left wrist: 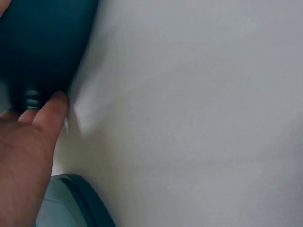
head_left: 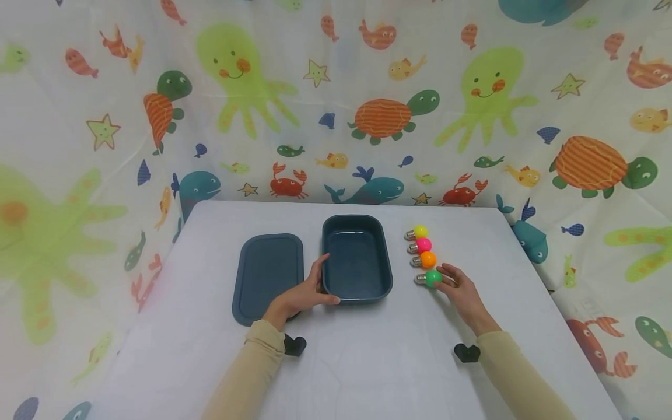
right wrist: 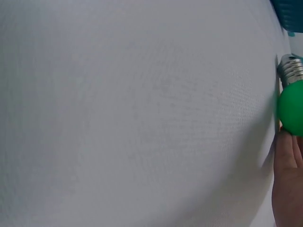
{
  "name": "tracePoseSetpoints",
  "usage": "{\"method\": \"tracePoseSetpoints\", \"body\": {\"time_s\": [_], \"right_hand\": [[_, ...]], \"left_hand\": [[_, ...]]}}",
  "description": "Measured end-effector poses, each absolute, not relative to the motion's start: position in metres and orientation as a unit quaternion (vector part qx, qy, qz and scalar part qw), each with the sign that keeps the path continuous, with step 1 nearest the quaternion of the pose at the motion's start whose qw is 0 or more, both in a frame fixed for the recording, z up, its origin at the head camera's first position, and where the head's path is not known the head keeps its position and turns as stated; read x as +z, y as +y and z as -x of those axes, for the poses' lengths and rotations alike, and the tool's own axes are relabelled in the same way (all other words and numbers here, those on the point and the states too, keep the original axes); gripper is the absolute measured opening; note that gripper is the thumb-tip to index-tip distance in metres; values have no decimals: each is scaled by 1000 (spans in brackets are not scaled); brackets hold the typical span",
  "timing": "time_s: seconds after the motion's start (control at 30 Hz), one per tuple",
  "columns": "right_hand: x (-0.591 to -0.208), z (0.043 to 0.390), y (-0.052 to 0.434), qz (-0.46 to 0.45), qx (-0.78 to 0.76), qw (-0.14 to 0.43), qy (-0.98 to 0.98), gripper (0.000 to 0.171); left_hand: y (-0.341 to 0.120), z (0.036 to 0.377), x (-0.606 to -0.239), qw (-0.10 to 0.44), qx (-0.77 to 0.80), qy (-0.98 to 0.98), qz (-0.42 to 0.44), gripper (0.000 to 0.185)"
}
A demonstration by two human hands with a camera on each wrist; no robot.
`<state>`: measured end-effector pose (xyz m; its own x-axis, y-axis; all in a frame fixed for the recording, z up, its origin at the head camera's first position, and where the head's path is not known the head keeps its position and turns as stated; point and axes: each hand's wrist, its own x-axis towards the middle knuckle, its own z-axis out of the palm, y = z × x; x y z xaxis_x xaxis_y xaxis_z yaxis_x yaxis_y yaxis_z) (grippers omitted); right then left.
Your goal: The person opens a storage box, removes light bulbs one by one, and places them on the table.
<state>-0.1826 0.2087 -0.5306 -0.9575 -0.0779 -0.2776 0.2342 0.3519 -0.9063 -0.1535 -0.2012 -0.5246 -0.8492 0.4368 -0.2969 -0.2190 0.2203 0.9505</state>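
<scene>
**Mara:** Grip first, then: her right hand (head_left: pixel 462 291) has its fingertips closing on the green bulb (head_left: pixel 433 278), thumb on the near side and fingers round the far side. It looks like a light pinch on the coloured globe, not a full clamp; the right wrist view only shows a finger beneath the globe, so how firm it is cannot be told.

**Jon:** And the left hand (head_left: pixel 304 294)?

**Mara:** Its fingers lie straight along the left wall of the open blue container (head_left: pixel 357 259), with the thumb along the front corner. It steadies, it does not grasp.

**Jon:** Where does the green bulb sit against that container?

**Mara:** Just to the right of its front right corner, on the table (head_left: pixel 367 361). It is the nearest of a row of four; the orange bulb (head_left: pixel 426 259), the pink bulb (head_left: pixel 422 245) and the yellow bulb (head_left: pixel 417 233) run away from it along the container's right side, all with metal caps pointing toward the container.

**Jon:** So what makes a clean pick?

**Mara:** Probably taking the globe rather than the threaded cap, and lifting straight up, since the orange bulb sits close beside it and would roll at a nudge. The left hand should keep the container from sliding. The lid (head_left: pixel 268 277) lies flat to the container's left, out of the way.
</scene>
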Motion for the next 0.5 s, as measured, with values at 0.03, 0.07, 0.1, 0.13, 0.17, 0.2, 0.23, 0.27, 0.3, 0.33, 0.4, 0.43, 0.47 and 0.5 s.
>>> {"method": "tracePoseSetpoints", "body": {"time_s": [0.03,0.07,0.1,0.13,0.17,0.2,0.23,0.27,0.3,0.33,0.4,0.43,0.47,0.5], "right_hand": [[-531,183,209,-50,-568,137,810,75],[-531,183,208,-52,-570,137,809,76],[-531,184,208,-53,-569,137,809,76],[-531,184,208,-55,-568,138,810,76],[-532,185,207,-60,-568,137,809,76],[-532,185,207,-61,-566,136,811,76],[-532,186,206,-64,-565,134,811,76],[-533,186,205,-63,-564,134,813,76],[-533,187,205,-66,-562,132,814,76],[-533,187,204,-67,-561,131,815,76],[-533,187,204,-67,-560,130,816,76],[-533,187,204,-68,-561,129,815,76],[-532,187,204,-67,-562,130,814,76],[-531,187,203,-69,-562,130,814,76]], "left_hand": [[-202,154,-524,266,620,735,-74,112],[-202,154,-524,267,619,735,-73,112],[-202,154,-524,268,619,734,-73,112],[-202,155,-524,268,619,735,-73,112],[-203,155,-523,268,619,735,-73,112],[-203,155,-523,266,620,734,-74,112],[-203,156,-523,266,620,735,-74,112],[-203,156,-523,266,619,735,-73,112],[-204,157,-523,265,619,735,-72,112],[-204,157,-523,266,618,736,-72,113],[-205,158,-523,268,618,736,-71,113],[-205,158,-523,269,618,736,-71,113],[-206,159,-523,269,617,736,-71,113],[-206,159,-523,270,617,736,-71,113]]}}
